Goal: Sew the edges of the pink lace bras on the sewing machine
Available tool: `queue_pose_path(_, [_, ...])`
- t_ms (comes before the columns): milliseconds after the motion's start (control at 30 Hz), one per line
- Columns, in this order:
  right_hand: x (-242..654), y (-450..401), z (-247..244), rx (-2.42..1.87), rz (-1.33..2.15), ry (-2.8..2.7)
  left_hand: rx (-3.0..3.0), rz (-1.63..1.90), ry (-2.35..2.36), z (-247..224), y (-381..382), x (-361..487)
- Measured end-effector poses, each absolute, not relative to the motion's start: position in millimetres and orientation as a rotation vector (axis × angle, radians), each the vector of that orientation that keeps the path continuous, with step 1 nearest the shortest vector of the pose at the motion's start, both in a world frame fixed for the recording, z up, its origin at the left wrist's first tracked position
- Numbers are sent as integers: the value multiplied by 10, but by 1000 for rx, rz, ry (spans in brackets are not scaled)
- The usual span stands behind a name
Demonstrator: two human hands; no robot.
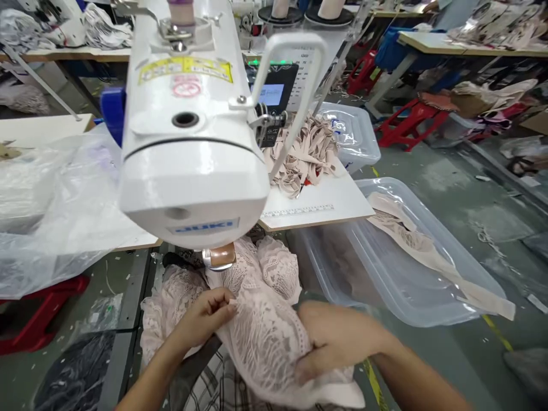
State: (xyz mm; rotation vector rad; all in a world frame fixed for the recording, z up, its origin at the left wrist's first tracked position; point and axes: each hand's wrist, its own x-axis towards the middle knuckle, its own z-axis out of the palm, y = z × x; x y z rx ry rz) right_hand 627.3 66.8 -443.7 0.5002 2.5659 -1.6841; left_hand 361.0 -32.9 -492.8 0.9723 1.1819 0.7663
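A pale pink lace garment hangs below the head of a white sewing machine, over my lap. My left hand pinches its edge near the middle, thumb against bent fingers. Over the garment's right part lies my right hand, its thumb on the lace and its fingers curled behind, partly hidden and slightly blurred, gripping the cloth. More lace cups bunch up behind and to the left of my left hand, beneath the machine.
A heap of beige strips lies on the white tabletop. Right of it, a clear plastic bin holds beige fabric. Plastic bags cover the left table. Red stools stand on the floor behind.
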Motion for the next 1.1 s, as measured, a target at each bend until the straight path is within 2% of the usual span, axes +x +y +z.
queue_pose_path(100, [6305, 839, -4577, 823, -1317, 2654, 1292, 772, 1269, -4667, -217, 3744])
queue_pose_path(167, [6184, 891, -4652, 1083, -1257, 2802, 1383, 727, 1297, -4514, -177, 3830])
queue_pose_path(367, [5666, 851, -4773, 495, -1838, 2839, 1349, 575, 1508, -4235, -108, 3743])
queue_pose_path(567, [5477, 874, -4541, 764, -2294, 2580, 1610, 713, 1508, -4016, -104, 3375])
queue_pose_path(700, [5357, 1034, -4498, 965, -2143, 2617, 1517, 790, 1746, -4102, -5, 3293])
queue_pose_path(867, [5234, 1241, -4673, 1165, -1899, 2736, 1473, 896, 2106, -4415, 109, 3177])
queue_pose_path(1100, [5203, 1367, -4652, 1131, -2007, 2695, 1483, 915, 2134, -4672, 98, 2993])
